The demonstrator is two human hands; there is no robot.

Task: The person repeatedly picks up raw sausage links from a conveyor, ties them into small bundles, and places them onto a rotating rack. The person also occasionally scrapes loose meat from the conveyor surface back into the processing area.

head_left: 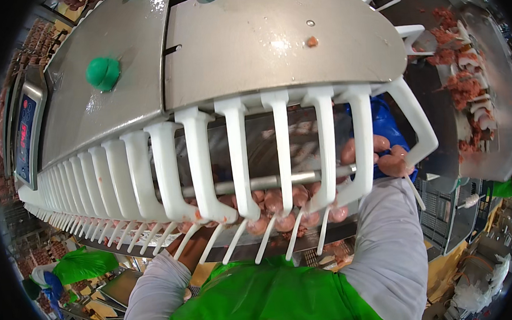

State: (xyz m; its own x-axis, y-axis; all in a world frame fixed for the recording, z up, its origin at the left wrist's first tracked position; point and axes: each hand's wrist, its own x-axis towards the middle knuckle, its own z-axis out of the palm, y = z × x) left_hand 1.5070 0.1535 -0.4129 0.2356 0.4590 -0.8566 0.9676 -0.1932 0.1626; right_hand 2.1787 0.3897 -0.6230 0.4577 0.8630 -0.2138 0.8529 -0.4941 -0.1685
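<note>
A string of pink sausage links (pixel 275 201) lies along the lower ends of white plastic hooks (pixel 241 161). My left hand (pixel 194 249) is low behind the hooks, touching or close to the links; its fingers are hidden. At the right end of the row, my right forearm reaches up beside the last hook (pixel 419 120). More sausage links (pixel 394 162) bunch where that sleeve ends, against what looks like a blue glove on my right hand (pixel 382 120). Hooks and sausages cover its fingers, so its grip does not show.
A steel cover (pixel 272 39) with green knobs (pixel 103 73) tops the hook conveyor. A control panel (pixel 26 133) is at the left. Ground meat (pixel 465 88) lies along another line of white hooks at the right. A co-worker in green (pixel 86 265) stands at the lower left.
</note>
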